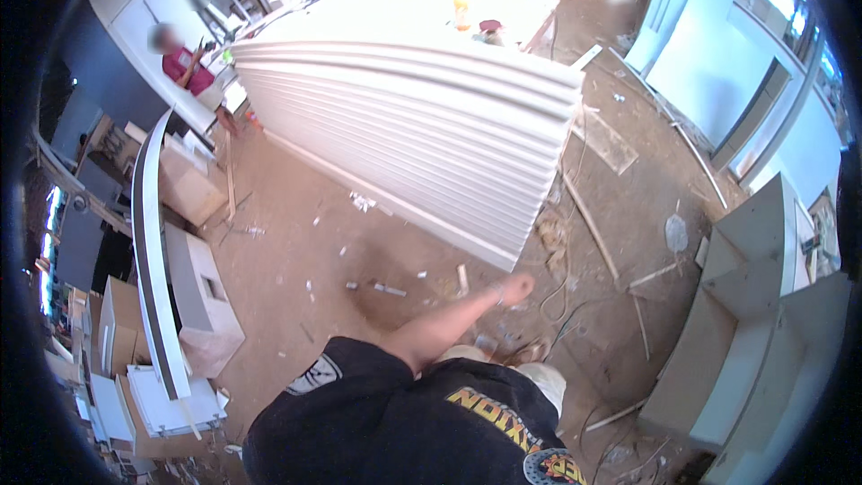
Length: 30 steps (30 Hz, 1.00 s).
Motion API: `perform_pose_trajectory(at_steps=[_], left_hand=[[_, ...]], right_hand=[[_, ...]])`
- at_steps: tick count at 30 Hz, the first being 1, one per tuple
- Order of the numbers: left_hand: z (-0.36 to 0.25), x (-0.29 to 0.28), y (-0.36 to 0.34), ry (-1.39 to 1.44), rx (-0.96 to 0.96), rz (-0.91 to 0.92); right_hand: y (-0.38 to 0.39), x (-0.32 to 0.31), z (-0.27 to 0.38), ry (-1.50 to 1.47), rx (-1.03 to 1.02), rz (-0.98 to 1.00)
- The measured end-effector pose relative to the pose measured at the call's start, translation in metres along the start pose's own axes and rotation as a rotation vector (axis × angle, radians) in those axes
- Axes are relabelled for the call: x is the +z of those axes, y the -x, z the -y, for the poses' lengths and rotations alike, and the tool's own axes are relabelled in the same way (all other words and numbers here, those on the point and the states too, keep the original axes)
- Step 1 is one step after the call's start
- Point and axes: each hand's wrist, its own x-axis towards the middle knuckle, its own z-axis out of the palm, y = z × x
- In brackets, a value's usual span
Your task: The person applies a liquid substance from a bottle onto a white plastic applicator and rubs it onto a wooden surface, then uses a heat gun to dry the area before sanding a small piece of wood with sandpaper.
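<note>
My left arm reaches across my body, and my left hand [515, 289] is closed just below the near lower corner of a large white ribbed panel [404, 144]. Whatever the fingers may hold is too small or hidden to make out. Between hand and panel corner a narrow gap seems to show. The panel stands on its long edge, tilted, in front of a white-topped worktable [377, 9]. My right hand is out of view.
A person [189, 72] in a red shirt stands at the panel's far left end. Cabinet carcasses [718, 341] stand at right. A long curved white strip [153, 251] and boxes are at left. Wood strips [588, 224], a cable [567, 292] and scraps litter the dirt floor.
</note>
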Motion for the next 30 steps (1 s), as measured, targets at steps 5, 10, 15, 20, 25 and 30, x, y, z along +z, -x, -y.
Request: perform_pose_trajectory(at_steps=[5, 10, 15, 20, 25, 30], left_hand=[[-0.038, -0.023, -0.096, -0.275, 0.107, 0.700], [-0.038, -0.048, -0.213, 0.358, -0.501, 0.232], [-0.103, -0.022, -0.415, 0.462, -0.421, 0.344], [-0.203, -0.005, -0.646, 0.256, -0.149, 0.389], [-0.222, -0.097, -0.760, 0.409, -0.231, 0.224], [-0.124, -0.155, -0.811, 0.369, -0.449, -0.309]], right_hand=[[-0.144, -0.018, 0.296, 0.365, -0.681, 0.135], [-0.245, 0.071, 0.692, 0.174, -0.698, 0.134], [-0.343, 0.120, 0.867, 0.268, -0.925, 0.101], [-0.454, 0.106, 0.857, 0.122, -0.716, 0.236], [-0.518, 0.162, 0.880, 0.200, -0.154, 0.202], [-0.618, 0.226, 0.984, 0.447, 0.013, 0.284]])
